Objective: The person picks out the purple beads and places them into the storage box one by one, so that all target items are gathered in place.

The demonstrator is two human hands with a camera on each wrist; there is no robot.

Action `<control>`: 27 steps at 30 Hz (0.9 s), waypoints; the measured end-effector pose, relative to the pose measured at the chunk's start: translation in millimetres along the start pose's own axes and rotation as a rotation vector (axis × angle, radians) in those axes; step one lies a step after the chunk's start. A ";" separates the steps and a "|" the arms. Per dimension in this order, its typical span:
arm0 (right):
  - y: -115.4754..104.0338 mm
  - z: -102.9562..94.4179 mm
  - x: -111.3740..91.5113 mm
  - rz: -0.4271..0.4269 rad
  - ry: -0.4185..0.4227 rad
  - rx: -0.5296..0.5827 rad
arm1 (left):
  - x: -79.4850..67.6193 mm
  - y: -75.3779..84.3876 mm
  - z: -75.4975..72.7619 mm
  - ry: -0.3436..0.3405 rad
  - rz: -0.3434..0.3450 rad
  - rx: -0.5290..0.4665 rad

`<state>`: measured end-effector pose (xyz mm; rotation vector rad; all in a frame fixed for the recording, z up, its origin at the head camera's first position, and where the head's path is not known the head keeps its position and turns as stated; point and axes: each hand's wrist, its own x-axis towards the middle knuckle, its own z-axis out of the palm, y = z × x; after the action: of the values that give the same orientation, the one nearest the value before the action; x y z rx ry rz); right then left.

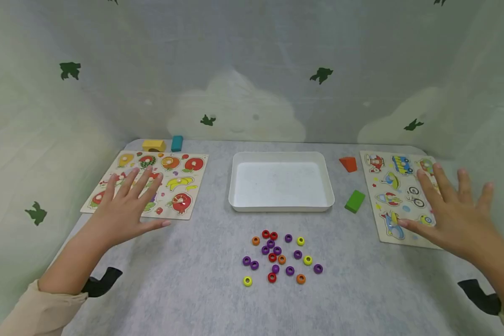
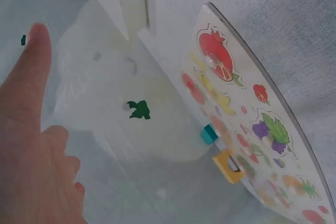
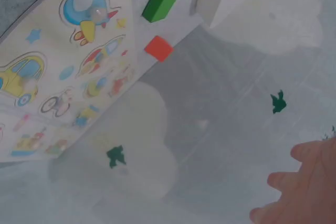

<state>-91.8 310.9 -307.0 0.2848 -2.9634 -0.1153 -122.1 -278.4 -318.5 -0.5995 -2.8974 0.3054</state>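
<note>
Fingers spread, my left hand (image 1: 123, 210) hovers over the near part of a fruit puzzle board (image 1: 197, 186), holding nothing. My right hand (image 1: 462, 219) is spread in the same way above a vehicle puzzle board (image 1: 371, 196), and it hides part of that board's right side. Between the hands, loose beads (image 1: 277, 250) in purple, red, orange and yellow lie scattered on the table. Behind them stands a shallow white tray (image 1: 281, 208) with nothing in it. In the left wrist view the left hand (image 2: 31, 124) points past the fruit board; the right wrist view shows the right hand's fingertips (image 3: 283, 182).
A yellow arch block (image 1: 154, 145) and a teal block (image 1: 177, 143) sit behind the fruit board. An orange-red wedge block (image 1: 348, 164) and a green block (image 1: 354, 201) lie between tray and vehicle board. A pale curtain (image 1: 252, 70) with green shapes surrounds the table.
</note>
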 end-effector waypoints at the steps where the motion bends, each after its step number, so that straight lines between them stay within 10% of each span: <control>1: -1.1 0.0 0.3 -0.016 0.016 0.012 | 0.8 -0.2 -0.4 0.010 0.011 -0.006; 9: -28.5 8.0 -3.0 -0.195 0.157 0.320 | 18.0 9.9 5.0 0.124 0.101 -0.132; 15: -66.7 34.6 -13.9 -0.218 0.072 0.676 | 43.3 37.3 25.3 0.185 0.122 -0.341; 27: -121.2 110.4 -25.4 -0.275 -0.174 1.135 | 86.9 94.3 77.4 -0.015 -0.039 -0.800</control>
<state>-63.6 203.9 -430.6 0.8150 -2.7582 1.5797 -181.3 -171.1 -404.5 -0.6256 -2.9593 -0.8961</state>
